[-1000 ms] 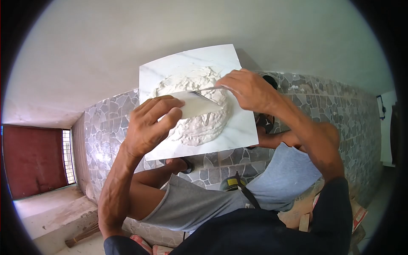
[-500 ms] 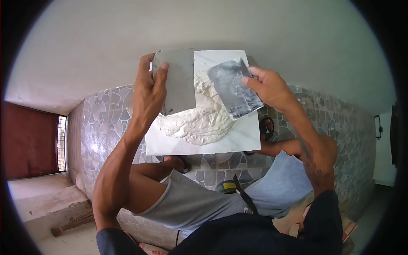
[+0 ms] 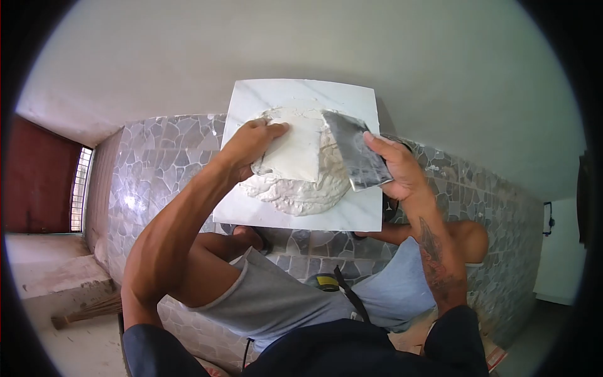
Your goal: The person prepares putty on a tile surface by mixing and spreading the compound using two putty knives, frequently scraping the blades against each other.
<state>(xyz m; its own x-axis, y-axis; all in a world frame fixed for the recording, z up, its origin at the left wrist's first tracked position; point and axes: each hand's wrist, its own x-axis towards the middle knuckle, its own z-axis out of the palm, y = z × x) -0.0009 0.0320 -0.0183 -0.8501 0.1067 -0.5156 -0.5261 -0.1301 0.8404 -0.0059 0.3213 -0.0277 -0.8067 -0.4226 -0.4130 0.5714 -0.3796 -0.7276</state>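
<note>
Shirt (image 3: 339, 352): dark, nearest the camera, along the bottom edge.
Shorts (image 3: 276, 292): grey, on a person working with knees bent and spread; a dark strap (image 3: 353, 300) and a yellow-and-dark object (image 3: 325, 282) show between the legs.
Left hand (image 3: 254, 144): closed on the left side of a pale flat sheet (image 3: 296, 147), thumb across its upper face, held over the middle of the heap.
Right hand (image 3: 400, 166): gripping a dark flat sheet (image 3: 359, 154) by its right side, thumb on top, its smeared face tilted beside the pale one; the two sheets are apart at their lower ends.
Paste (image 3: 295, 196): white, thick and ridged, heaped on the board and partly hidden by both sheets; whether either touches it cannot be told.
Board (image 3: 260, 94): white with grey veining, beyond the knees, above the floor.
Floor (image 3: 151, 157): grey, stone-patterned, reaching the wall.
Broom (image 3: 88, 312): a bundle of brown bristles, lying at lower left.
Wall (image 3: 301, 38): plain and pale, rising behind the board.
Door (image 3: 41, 179): dark red, far left, beside a barred opening (image 3: 80, 188).
</note>
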